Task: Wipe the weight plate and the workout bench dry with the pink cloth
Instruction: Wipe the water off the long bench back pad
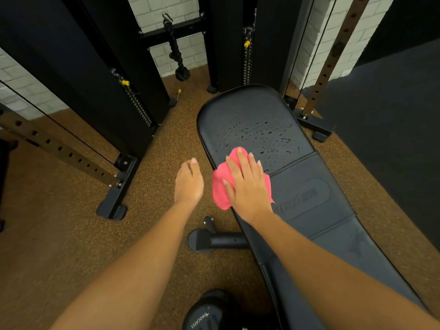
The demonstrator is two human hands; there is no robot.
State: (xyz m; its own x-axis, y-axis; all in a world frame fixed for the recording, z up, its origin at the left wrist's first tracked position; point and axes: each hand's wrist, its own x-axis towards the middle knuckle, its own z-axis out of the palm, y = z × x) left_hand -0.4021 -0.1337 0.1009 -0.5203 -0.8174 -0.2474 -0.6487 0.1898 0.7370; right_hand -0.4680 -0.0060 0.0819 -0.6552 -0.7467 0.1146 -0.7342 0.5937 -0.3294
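Pink cloth (pixel 222 186) lies under the flat, spread right hand (pixel 247 186) on the wet bench surface (pixel 262 129); left hand (pixel 189 182) hangs loose, holding nothing.

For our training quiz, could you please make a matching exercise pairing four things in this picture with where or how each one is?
Things:
1. right hand
2. left hand
3. droplets
4. rope

States:
A. hanging from the rack in the background
B. empty, over the floor beside the bench
C. pressed flat on the cloth
D. spread over the bench pad beyond the cloth

Pairs: 1-C, 2-B, 3-D, 4-A
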